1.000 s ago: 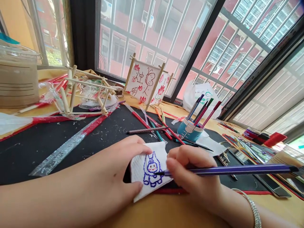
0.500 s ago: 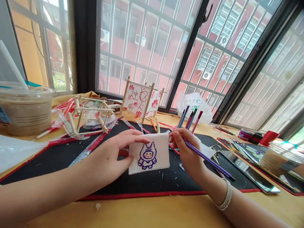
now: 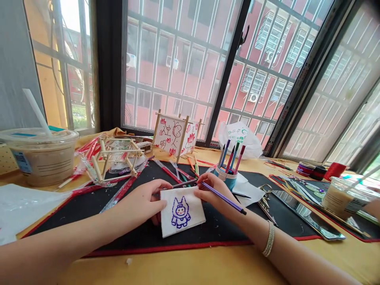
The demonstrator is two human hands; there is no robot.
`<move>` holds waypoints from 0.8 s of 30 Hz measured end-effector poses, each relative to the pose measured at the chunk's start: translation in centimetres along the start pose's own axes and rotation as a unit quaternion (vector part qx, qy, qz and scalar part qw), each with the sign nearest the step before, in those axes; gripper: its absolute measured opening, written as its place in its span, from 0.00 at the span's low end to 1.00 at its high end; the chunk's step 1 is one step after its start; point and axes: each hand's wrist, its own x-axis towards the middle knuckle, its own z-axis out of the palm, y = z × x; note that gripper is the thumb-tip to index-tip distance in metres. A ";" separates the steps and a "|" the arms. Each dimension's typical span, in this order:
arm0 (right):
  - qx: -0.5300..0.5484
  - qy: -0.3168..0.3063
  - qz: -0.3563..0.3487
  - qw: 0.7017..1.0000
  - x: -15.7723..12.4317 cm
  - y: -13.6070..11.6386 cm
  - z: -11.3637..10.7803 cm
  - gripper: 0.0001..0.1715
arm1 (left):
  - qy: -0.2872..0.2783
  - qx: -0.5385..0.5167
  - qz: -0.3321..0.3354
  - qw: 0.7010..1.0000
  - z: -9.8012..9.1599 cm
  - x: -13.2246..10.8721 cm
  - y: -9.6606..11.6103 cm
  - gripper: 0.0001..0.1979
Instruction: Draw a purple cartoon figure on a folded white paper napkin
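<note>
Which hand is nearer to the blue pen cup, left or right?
Right. The right hand is just in front of the blue pen cup; the left hand is farther left, past the napkin.

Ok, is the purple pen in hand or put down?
In hand: the right hand pinches the purple pen, its far end sticking out free.

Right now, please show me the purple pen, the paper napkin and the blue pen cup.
Purple pen (image 3: pixel 224 198): head view, middle of barrel.
Paper napkin (image 3: pixel 194 209): head view, blank right side.
Blue pen cup (image 3: pixel 229 181): head view, front wall.
</note>
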 end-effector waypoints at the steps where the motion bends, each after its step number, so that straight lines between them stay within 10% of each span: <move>1: 0.002 -0.008 0.005 1.000 -0.1 -0.1 -0.1 0.14 | 0.004 0.013 -0.007 1.000 0.0 0.0 0.1 0.27; 17: -0.059 0.025 -0.177 0.982 0.0 -2.4 -1.0 0.16 | 0.023 0.320 0.015 0.947 -1.2 -0.1 1.1 0.11; 24: -0.067 0.079 -0.303 0.947 -9.8 -4.3 -3.8 0.20 | -0.001 0.302 0.030 0.953 -1.6 0.2 0.2 0.16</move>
